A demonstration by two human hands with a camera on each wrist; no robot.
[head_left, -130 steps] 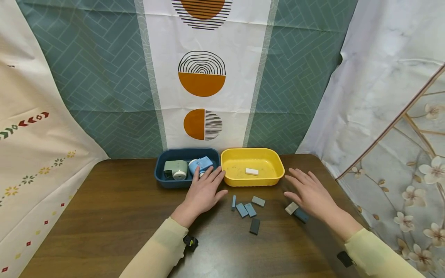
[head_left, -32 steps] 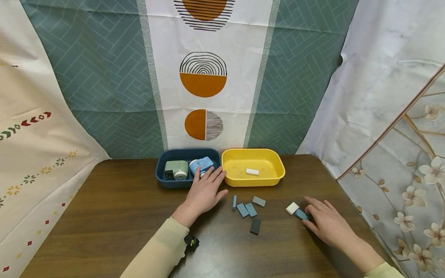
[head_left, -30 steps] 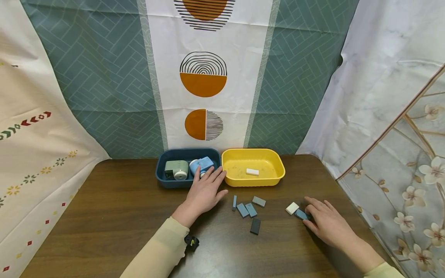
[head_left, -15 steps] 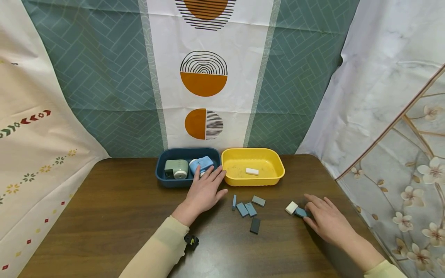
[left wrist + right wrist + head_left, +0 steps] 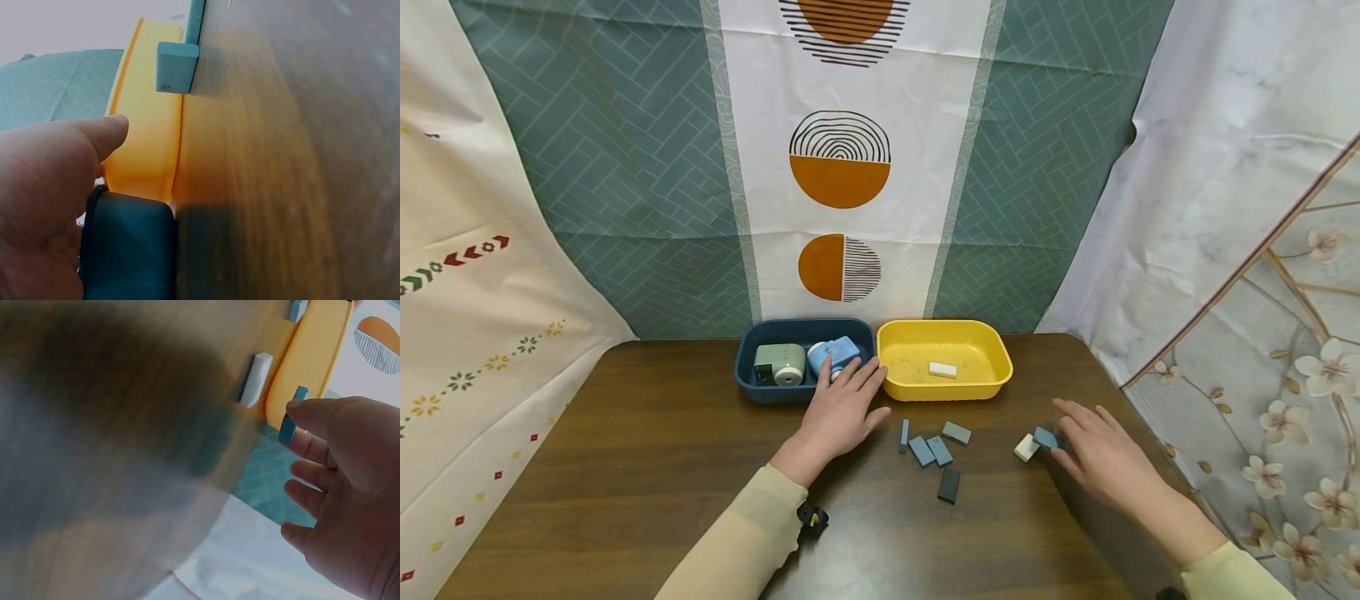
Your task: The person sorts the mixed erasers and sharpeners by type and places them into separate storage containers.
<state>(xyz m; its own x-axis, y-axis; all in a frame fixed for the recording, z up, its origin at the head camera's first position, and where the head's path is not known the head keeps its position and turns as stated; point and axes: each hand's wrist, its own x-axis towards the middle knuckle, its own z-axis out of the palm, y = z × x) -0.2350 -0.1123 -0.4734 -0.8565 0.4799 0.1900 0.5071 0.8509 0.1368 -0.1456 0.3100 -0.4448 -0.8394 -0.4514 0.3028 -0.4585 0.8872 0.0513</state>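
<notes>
Sorting looks barely started: one white eraser [image 5: 942,369] sits in the yellow tray [image 5: 943,333]; six more remain outside it, four in a cluster [image 5: 933,451] mid-desk. Right hand [image 5: 1101,460] pinches a blue eraser [image 5: 1045,437] between thumb and fingertips, lifted just off the desk [image 5: 625,467], beside a white block [image 5: 1024,447]. It's a small, flat, matte rectangle. Left hand [image 5: 838,412] lies flat, fingers spread, against the dark blue tray [image 5: 747,385].
</notes>
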